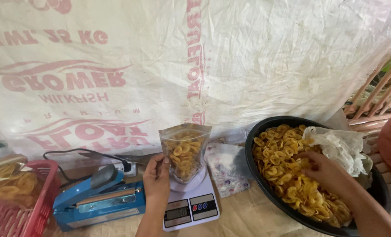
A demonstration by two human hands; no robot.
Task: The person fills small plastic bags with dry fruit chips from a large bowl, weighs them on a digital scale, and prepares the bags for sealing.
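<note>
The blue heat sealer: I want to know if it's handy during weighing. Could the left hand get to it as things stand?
Probably yes. The left hand steadies the clear pouch on the scale, and the blue heat sealer sits right beside it with nothing between; the hand would only have to let go.

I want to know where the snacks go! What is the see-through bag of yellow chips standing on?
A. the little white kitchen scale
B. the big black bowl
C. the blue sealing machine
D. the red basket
A: the clear bag of chips stands upright on the white kitchen scale, steadied by the left hand.

Soft, even daylight, mild wide-angle bowing at edges, slight blur, no harsh shadows.
</note>
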